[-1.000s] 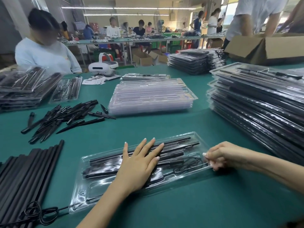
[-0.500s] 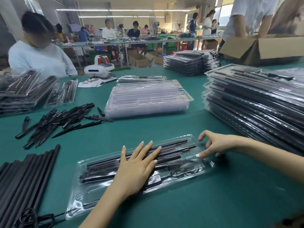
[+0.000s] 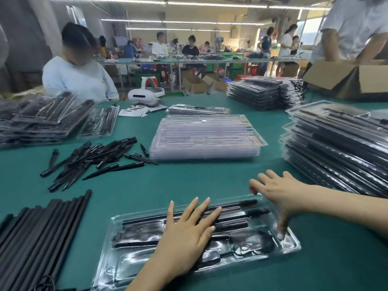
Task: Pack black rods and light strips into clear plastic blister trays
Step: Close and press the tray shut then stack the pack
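No readable writing anywhere. The left hand (image 3: 184, 234), fingers straight, presses flat on a filled clear blister tray (image 3: 291, 246) near centre. The blurred right hand (image 3: 281, 194), fingers spread, touches its right end.

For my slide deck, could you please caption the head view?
Left hand lies flat on a filled clear tray while the right hand presses its far end.

clear blister tray (image 3: 290, 246) flat on table, black rods (image 3: 233, 214) seated inside
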Demonstrator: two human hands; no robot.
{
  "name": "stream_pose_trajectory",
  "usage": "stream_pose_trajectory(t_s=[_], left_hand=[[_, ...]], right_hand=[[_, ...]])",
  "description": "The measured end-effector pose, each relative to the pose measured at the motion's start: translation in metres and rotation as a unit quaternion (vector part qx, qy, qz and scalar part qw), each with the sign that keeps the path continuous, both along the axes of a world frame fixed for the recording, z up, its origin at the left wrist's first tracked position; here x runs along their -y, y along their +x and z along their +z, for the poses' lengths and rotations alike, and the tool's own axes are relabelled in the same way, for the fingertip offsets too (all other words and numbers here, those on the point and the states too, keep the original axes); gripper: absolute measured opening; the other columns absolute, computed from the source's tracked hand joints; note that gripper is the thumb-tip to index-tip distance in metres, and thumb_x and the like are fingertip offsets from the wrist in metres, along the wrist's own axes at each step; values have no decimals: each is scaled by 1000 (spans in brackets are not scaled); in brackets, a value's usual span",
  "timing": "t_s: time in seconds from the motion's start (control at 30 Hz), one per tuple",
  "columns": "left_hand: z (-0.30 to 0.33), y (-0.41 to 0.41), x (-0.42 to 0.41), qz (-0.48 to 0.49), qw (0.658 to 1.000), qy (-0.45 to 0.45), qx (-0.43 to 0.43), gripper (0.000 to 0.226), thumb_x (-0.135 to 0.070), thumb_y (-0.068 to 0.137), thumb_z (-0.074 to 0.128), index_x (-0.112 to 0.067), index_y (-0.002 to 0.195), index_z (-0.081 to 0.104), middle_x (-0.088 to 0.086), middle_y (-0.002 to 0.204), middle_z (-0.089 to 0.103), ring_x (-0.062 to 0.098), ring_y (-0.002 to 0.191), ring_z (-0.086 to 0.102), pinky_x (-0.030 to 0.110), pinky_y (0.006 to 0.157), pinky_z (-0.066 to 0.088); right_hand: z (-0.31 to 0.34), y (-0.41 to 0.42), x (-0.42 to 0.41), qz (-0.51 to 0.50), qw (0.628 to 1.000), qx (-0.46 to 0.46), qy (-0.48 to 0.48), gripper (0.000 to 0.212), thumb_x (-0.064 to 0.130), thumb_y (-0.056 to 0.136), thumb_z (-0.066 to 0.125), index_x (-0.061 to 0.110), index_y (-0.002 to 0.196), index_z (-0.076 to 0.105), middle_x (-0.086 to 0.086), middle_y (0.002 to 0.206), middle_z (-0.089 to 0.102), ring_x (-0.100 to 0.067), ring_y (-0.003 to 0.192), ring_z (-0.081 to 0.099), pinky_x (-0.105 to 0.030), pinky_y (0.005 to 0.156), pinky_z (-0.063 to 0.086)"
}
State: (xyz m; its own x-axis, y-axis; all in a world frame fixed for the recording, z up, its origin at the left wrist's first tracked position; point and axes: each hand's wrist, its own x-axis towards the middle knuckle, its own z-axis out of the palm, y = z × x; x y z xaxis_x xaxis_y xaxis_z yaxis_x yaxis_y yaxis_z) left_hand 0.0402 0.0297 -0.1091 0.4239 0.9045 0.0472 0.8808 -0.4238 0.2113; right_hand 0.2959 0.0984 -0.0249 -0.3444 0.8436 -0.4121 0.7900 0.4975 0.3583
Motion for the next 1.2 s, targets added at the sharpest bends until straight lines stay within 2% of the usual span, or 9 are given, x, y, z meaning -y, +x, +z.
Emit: stream_pose_trajectory(t_s=[0.1,0.17,0.3,0.37,0.6,0.87,0.97,1.03,1.2], left_hand=[[3,2,0,5,1000,-2,-6,41,-53,98,0,-68,127,-25,-31,148,-27,-2,136,-32,49,109,-27],[8,2,1,9,1000,-11,0,41,-54,94,-3,-69,127,-24,-31,149,-25,-1,139,-28,49,108,-27],[18,4,6,25,998,-26,-44,45,-45,99,14,-56,134,40,-22,143,44,5,130,46,50,102,17],[19,5,8,33,997,-34,-55,53,-41,102,7,-51,130,50,-20,135,54,6,121,55,49,96,23],[14,2,3,24,997,35,-63,46,-43,93,30,-47,135,47,-17,139,50,10,126,52,49,96,24],[23,2,8,29,997,-29,-70,47,-43,98,20,-46,140,40,-15,144,45,13,132,45,50,98,21],[19,3,4,15,998,-47,-37,48,-54,92,-9,-65,138,-6,-28,155,-8,4,146,-5,49,112,-8],[14,3,4,12,999,-43,-23,49,-59,79,-25,-65,127,-31,-32,143,-35,-2,136,-33,48,109,-26],[21,5,-1,29,998,-49,5,45,-54,97,2,-59,140,-11,-30,150,-21,-3,139,-25,50,111,-22]], right_hand=[[3,-13,-5,57,998,18,-21,124,62,42,86,33,138,12,0,136,22,-21,122,21,-51,86,37],[5,-14,-9,50,997,20,-64,138,56,46,87,44,144,-10,4,150,-1,-23,141,-3,-69,97,28],[8,-10,-16,34,990,-3,-137,138,54,52,87,62,133,-25,12,154,-16,-19,144,-16,-77,102,18],[6,-6,-19,36,987,-13,-156,139,54,51,87,66,127,-29,13,153,-11,-16,143,-9,-72,102,24],[-5,4,-26,22,978,-64,-196,139,56,47,88,70,126,-25,19,147,-7,-15,137,6,-58,103,30],[-8,7,-33,35,980,-58,-190,135,63,47,84,71,125,-26,21,145,-4,-15,130,16,-58,98,31],[-12,6,-31,48,984,-50,-165,139,64,46,83,67,127,-29,16,148,-2,-16,129,18,-60,100,30],[-12,5,-30,55,986,-44,-152,141,63,46,84,65,127,-31,15,149,-1,-18,132,16,-63,101,27],[-12,-1,-26,99,988,-21,-120,147,56,50,85,50,132,-37,19,148,-10,-12,138,-3,-75,102,11]])
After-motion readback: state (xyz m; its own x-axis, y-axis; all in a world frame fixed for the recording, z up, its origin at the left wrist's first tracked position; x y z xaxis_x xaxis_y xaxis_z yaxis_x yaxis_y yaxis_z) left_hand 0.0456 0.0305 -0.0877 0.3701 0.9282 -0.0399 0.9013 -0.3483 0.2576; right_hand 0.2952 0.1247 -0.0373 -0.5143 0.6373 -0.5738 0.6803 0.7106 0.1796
